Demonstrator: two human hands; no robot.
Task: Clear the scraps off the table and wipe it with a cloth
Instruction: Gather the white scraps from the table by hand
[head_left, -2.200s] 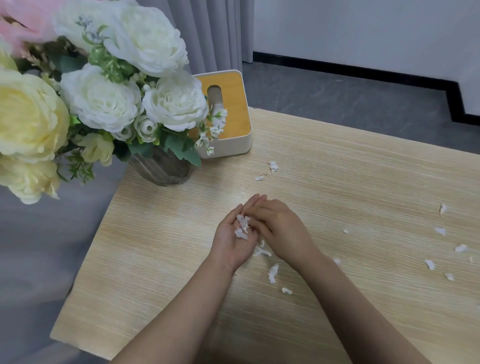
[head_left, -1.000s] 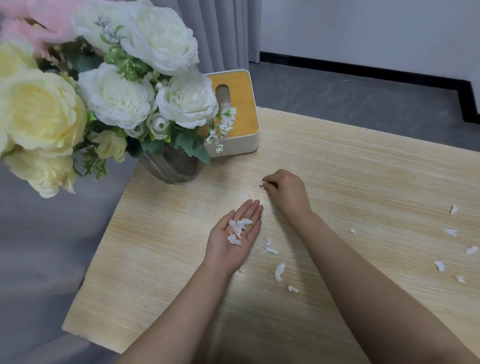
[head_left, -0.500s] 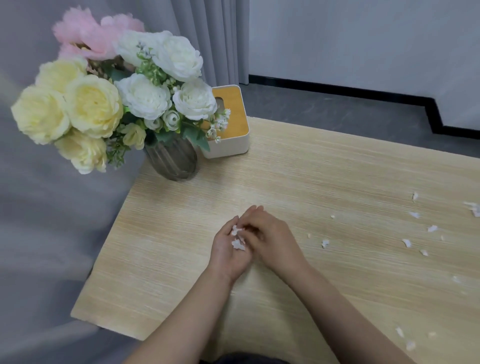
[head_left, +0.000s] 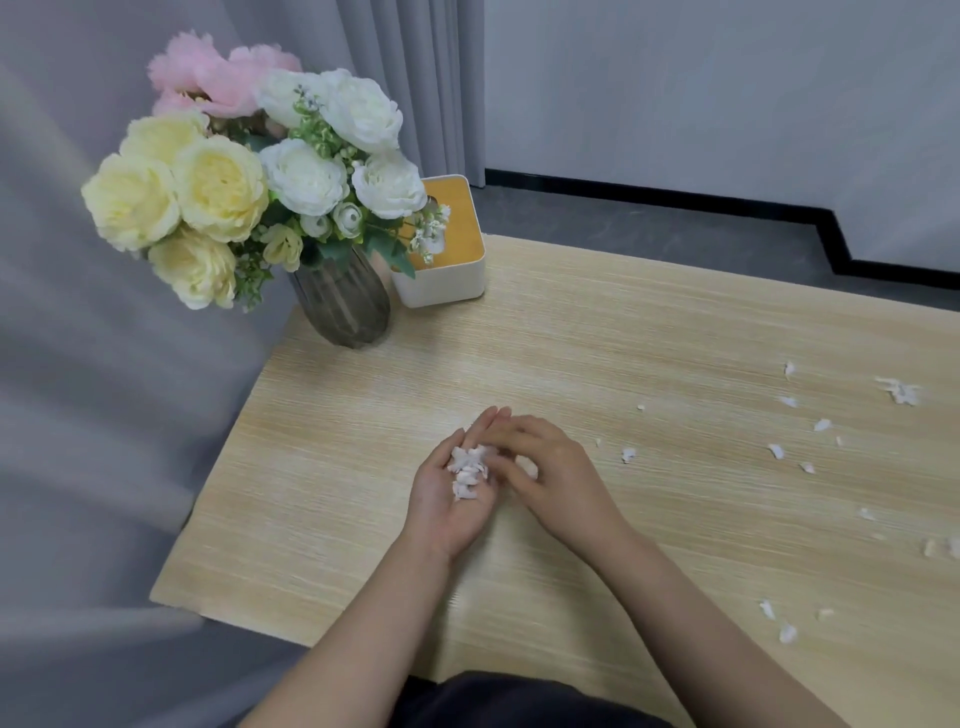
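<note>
Two hands mid-table: left hand (head_left: 451, 499) flat, cupping scraps (head_left: 469, 470); right hand (head_left: 540, 470) fingers curled, grip unclear.

White scraps (head_left: 776, 451) are dotting the pale wood-grain table (head_left: 597, 353); cream, white and pink flowers (head_left: 249, 171) are filling a ribbed grey vase (head_left: 340, 304) far left.

Left hand (head_left: 447, 499) palm-up, right hand (head_left: 550, 473) alongside

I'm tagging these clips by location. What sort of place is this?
Probably a home or staged living room: a light wood-grain table holds a ribbed grey vase of artificial flowers and a white tissue box with a yellow lid, with grey curtains behind.
</note>
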